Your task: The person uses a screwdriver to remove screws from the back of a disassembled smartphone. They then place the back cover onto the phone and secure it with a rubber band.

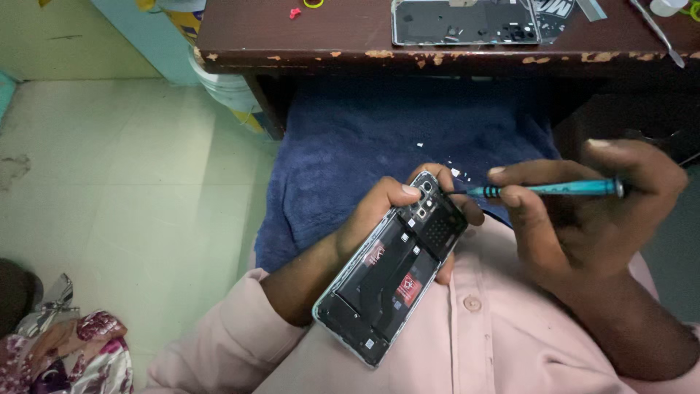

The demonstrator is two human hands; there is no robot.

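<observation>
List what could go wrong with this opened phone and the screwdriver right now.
The screwdriver tip sits at the camera end of the opened phone; a slip could scratch parts there. The left hand holds the phone in the air over the blue towel, so a loosened screw might drop into it and get lost.

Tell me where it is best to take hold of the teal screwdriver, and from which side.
Grip the teal screwdriver on its long smooth handle, behind the dark knurled collar, coming from the right end, as the right hand does now. The thin tip points left into the opened phone held by the left hand, so that end stays free.
</observation>
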